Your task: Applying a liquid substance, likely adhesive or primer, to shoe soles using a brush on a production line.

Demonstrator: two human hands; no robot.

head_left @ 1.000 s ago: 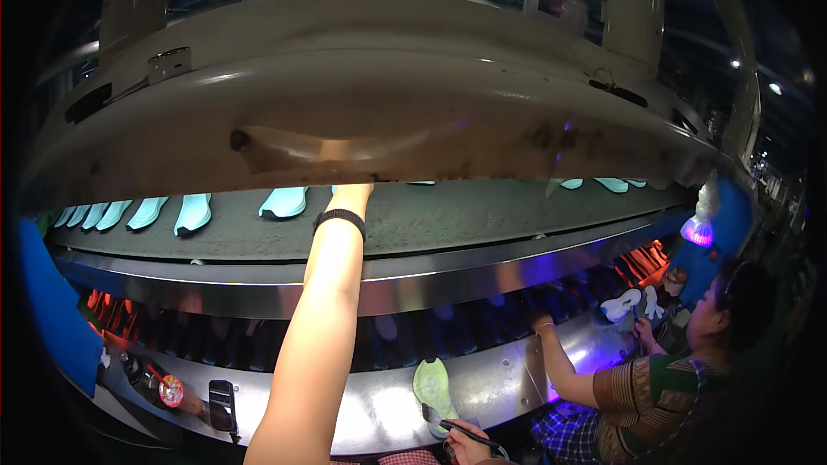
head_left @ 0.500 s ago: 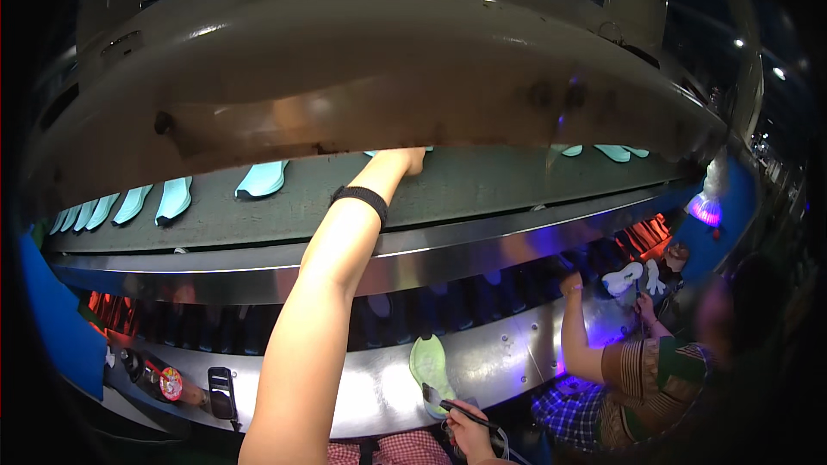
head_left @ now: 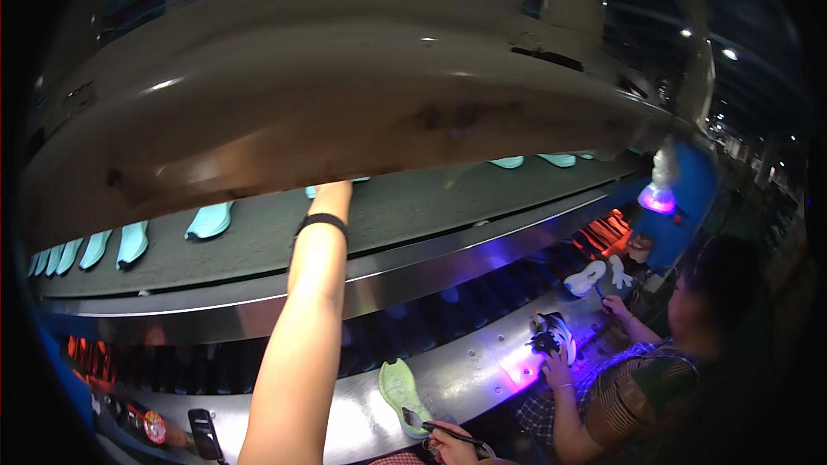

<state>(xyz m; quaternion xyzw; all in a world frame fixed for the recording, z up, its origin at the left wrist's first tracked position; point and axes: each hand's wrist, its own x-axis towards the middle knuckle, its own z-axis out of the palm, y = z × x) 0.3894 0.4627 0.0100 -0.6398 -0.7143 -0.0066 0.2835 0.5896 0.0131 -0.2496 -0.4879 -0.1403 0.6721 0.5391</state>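
My left arm stretches up across the steel rail to the upper green conveyor belt. My left hand [head_left: 334, 193] is mostly tucked under the hood, so its fingers are hidden. Beside it, bits of an aqua shoe sole [head_left: 311, 193] show below the hood's edge. Low in the picture, my right hand [head_left: 453, 446] is closed around a black-handled brush [head_left: 457, 435]. The brush's bristle end lies over the lower part of a pale green shoe sole [head_left: 398, 384], which rests on the steel ledge.
Several aqua soles [head_left: 132, 244] line the belt [head_left: 413, 211]. The long hood [head_left: 258, 129] overhangs it. A dark lower conveyor [head_left: 448, 314] runs behind the steel ledge [head_left: 362, 430]. A phone [head_left: 204, 435] and bottle lie at left. A co-worker [head_left: 629, 396] at right handles a shoe [head_left: 553, 336].
The view has turned to the right, shifting the scene left and down. My left hand remains under the hood. The co-worker's nearer hand has moved down from the lower conveyor and is now at a shoe.
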